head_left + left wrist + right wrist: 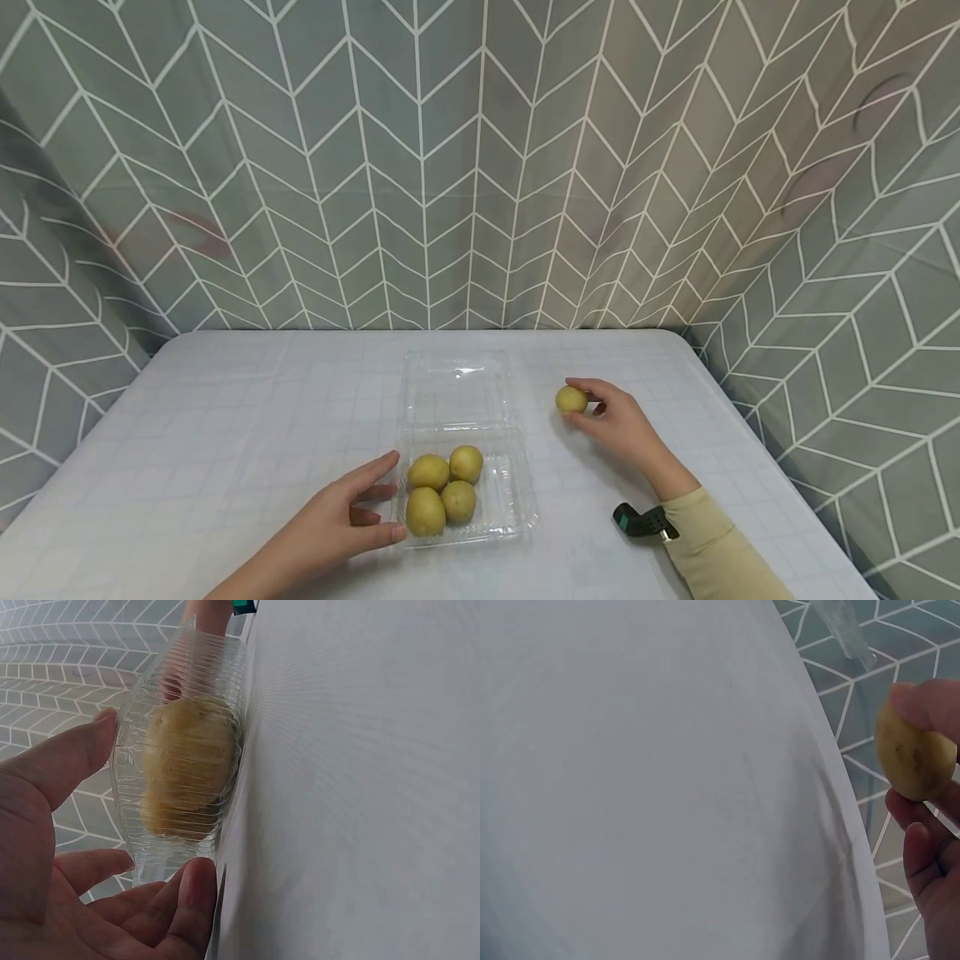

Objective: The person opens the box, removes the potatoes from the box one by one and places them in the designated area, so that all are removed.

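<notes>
My right hand (618, 421) pinches a small yellow-brown potato (572, 399) between thumb and fingers, to the right of a clear plastic clamshell box. In the right wrist view the potato (915, 754) shows dark marks on its skin. The box's ribbed base (504, 492) holds several potatoes (460, 502), grouped toward its left side. Its lid (457, 387) lies folded back, away from me. My left hand (337, 517) is at the base's left side, fingers spread and thumb near the front corner. In the left wrist view, fingertips (199, 881) are right at the box wall.
A white cloth covers the table (225, 450). A black band with a green-lit device (641, 521) is on the right wrist, by the beige sleeve (712, 542). Grey curtains (450, 167) with white lines hang behind the table and along its sides.
</notes>
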A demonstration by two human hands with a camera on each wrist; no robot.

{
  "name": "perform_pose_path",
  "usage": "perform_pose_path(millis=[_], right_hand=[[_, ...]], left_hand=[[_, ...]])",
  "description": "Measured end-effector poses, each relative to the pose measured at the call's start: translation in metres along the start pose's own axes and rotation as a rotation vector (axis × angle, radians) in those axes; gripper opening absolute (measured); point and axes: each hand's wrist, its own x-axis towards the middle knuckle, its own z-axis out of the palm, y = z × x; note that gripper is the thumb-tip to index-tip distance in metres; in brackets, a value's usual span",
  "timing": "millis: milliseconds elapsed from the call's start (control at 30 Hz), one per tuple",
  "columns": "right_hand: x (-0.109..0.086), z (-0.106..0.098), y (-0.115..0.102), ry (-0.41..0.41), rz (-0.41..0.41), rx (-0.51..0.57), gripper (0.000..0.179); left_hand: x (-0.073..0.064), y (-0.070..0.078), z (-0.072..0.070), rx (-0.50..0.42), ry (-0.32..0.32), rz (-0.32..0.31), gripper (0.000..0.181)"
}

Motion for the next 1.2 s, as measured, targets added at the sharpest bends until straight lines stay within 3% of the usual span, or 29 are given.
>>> perform_pose_path(millis=[233,533,1200], right_hand=[[0.0,-0.003,0.013,0.005,0.123,0.003,0.055],[0.001,-0.006,0.028,0.052,0.187,-0.001,0.056],[-0.004,0.0,0.04,0.083,0.207,0.0,0.056]], left_hand=[[0.001,0.0,0.0,-0.011,-0.001,-0.003,0.091],[0.002,0.0,0.0,-0.001,0.004,-0.005,0.091],[0.002,0.0,0.0,-0.034,-0.018,-0.038,0.088]])
